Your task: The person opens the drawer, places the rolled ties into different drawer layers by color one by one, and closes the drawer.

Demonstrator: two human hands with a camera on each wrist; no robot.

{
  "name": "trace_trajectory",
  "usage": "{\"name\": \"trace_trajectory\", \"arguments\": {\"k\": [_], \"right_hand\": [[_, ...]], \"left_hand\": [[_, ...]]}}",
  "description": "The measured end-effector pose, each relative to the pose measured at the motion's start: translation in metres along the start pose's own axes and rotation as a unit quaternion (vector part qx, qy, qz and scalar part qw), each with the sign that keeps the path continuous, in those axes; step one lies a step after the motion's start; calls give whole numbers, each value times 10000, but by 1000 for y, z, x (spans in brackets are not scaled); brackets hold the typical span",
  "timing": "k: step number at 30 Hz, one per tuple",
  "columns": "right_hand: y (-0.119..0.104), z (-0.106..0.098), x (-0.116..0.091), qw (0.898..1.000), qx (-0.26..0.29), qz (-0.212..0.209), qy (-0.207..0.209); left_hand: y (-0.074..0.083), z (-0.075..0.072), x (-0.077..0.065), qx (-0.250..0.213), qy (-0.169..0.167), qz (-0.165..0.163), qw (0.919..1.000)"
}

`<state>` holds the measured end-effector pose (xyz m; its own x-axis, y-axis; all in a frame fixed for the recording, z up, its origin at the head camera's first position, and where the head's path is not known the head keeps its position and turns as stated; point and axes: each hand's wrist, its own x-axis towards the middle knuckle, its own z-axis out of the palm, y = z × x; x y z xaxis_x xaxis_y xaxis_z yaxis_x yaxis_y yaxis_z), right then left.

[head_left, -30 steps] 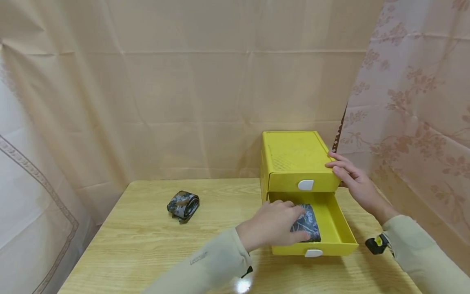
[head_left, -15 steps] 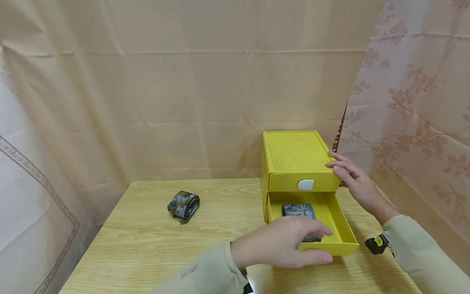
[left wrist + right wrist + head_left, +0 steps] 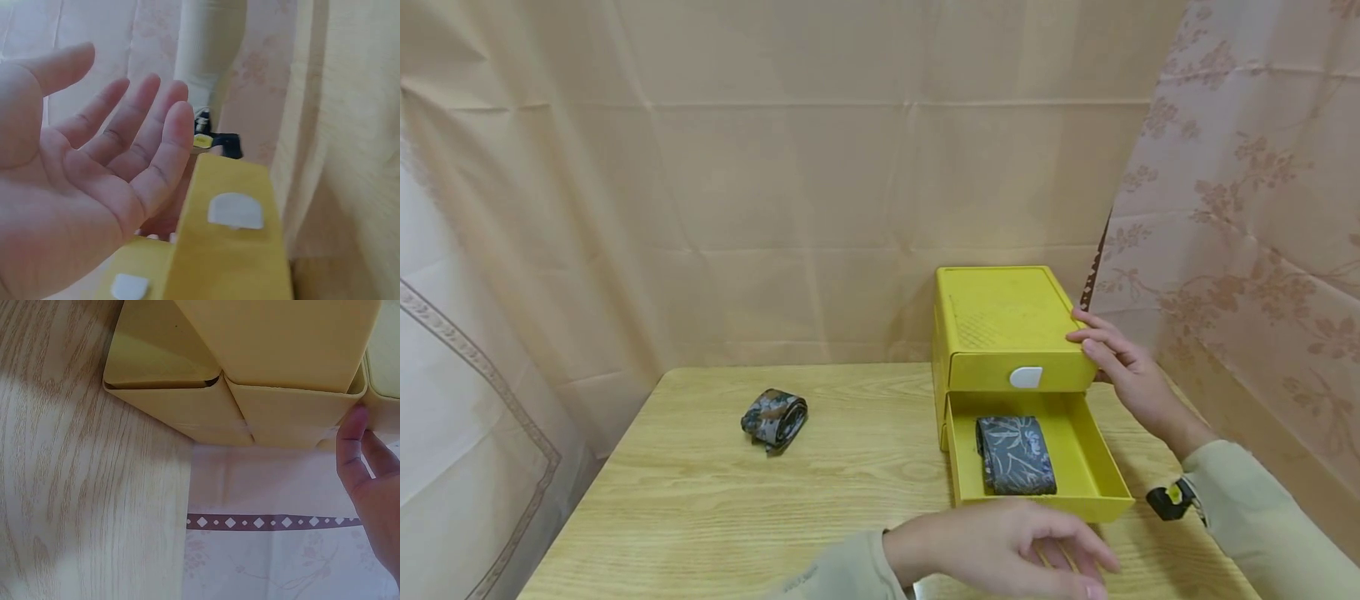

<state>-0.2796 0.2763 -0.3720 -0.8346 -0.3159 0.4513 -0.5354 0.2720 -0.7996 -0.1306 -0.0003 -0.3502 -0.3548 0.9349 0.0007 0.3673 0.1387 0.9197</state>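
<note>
A yellow two-drawer box stands at the table's back right. Its lower drawer is pulled out, and a rolled dark floral necktie lies inside, toward the left. My left hand hovers in front of the drawer's front wall, holding nothing; the left wrist view shows its palm with fingers loosely bent. My right hand rests its fingertips on the box's upper right edge; in the right wrist view its fingers touch the side wall. A second rolled patterned necktie lies on the table's left part.
The wooden table ends at a beige curtain behind. A pink floral cloth hangs close on the right. White handles sit on the upper drawer and on the lower one, whose handle is hidden by my left hand in the head view.
My left hand has let go of the necktie in the drawer and drawn back toward me, leaving it in full view. My right hand has stayed on the box.
</note>
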Motion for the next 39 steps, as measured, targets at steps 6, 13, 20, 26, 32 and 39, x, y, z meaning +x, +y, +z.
{"name": "trace_trajectory", "arguments": {"k": [6,13,20,26,32,39], "right_hand": [[-2,1,0,10000,-2,25,12],[-2,2,0,10000,20,-15,40],[-2,2,0,10000,45,-14,31],[-2,2,-1,10000,23,-7,40],[-2,1,-1,10000,-8,22,58],[-1,2,-1,10000,-9,20,46]], "left_hand": [[-15,4,6,-467,-28,-256,9986],[-33,11,11,-585,132,-471,9971],[-47,17,14,-1014,176,-858,9910],[-56,21,16,-1395,62,-1142,9836],[-65,24,19,-1771,174,-1536,9720],[-78,24,23,-2186,207,-1629,9619]]}}
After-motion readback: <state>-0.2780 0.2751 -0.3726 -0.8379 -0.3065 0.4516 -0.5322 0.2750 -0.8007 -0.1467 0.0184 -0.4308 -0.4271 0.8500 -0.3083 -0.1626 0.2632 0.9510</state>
